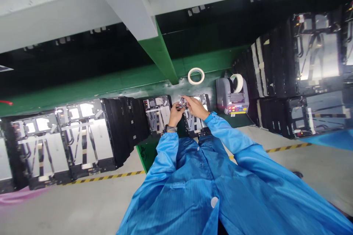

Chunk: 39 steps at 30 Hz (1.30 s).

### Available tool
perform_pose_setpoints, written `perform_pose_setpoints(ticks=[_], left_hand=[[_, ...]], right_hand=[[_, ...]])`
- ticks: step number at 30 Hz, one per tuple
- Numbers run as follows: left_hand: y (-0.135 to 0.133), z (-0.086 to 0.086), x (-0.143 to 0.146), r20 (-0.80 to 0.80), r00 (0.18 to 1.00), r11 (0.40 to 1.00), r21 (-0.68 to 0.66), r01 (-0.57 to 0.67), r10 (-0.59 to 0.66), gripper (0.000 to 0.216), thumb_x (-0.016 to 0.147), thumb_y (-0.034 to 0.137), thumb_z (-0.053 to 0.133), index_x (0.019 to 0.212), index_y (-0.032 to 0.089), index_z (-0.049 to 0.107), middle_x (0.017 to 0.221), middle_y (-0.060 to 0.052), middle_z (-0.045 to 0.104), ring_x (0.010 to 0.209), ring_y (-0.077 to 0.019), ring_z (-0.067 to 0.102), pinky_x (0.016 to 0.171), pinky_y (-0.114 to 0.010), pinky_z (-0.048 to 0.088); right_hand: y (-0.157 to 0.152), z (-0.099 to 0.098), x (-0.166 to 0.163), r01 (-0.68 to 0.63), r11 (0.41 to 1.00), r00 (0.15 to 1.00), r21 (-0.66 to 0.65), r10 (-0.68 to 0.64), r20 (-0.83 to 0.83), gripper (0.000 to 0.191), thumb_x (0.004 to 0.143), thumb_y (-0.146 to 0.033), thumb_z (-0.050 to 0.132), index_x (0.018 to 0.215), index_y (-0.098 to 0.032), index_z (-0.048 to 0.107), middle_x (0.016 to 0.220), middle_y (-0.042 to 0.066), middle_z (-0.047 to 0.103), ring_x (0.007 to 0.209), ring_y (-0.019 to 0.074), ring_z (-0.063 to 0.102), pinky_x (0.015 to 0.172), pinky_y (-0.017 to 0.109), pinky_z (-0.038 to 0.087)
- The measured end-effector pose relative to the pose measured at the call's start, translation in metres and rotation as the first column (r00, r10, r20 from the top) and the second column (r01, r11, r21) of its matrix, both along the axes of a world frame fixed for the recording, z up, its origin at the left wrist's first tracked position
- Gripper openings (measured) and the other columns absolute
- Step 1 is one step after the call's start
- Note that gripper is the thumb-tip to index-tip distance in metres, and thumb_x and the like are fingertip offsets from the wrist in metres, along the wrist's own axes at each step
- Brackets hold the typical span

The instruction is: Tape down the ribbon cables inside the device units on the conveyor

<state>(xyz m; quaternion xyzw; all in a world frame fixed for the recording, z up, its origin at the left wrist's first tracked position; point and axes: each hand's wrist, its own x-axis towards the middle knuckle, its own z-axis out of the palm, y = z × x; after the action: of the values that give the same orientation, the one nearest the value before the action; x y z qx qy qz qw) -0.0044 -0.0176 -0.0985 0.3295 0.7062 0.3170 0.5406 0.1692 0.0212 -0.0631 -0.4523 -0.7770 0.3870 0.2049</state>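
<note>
My left hand [174, 115], with a dark band at its wrist, pinches a small silvery part [182, 102] whose exact kind I cannot make out. From the other side, the fingers of my right hand [196, 108] close on the same part. Beneath my right hand is an open flat electronic unit [196, 122] with a silvery panel and black strips, partly covered by the hand. A similar electronic unit [157, 114] lies just left of my left hand.
Beyond my hands a roll of cream tape [190, 76] lies on the green bench [179, 89]. A grey tape dispenser [232, 99] stands to the right. Black-cased units are stacked at left [118, 128] and right [275, 115]. A white-and-green post [157, 53] rises ahead.
</note>
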Motion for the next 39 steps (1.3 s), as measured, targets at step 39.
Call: perform_pose_setpoints(ticks=[39], left_hand=[[-0.007, 0.02, 0.004, -0.167, 0.974, 0.959, 0.211, 0.188, -0.154, 0.026, 0.09, 0.016, 0.066, 0.113, 0.026, 0.07, 0.149, -0.01, 0.045, 0.134, -0.0263, 0.057, 0.101, -0.038, 0.056]], right_hand=[[-0.058, 0.021, -0.036, -0.136, 0.25, 0.192, -0.959, -0.942, -0.273, 0.021, 0.09, -0.033, 0.067, 0.106, -0.02, 0.068, 0.087, 0.004, 0.074, 0.071, 0.017, 0.063, 0.067, 0.03, 0.05]])
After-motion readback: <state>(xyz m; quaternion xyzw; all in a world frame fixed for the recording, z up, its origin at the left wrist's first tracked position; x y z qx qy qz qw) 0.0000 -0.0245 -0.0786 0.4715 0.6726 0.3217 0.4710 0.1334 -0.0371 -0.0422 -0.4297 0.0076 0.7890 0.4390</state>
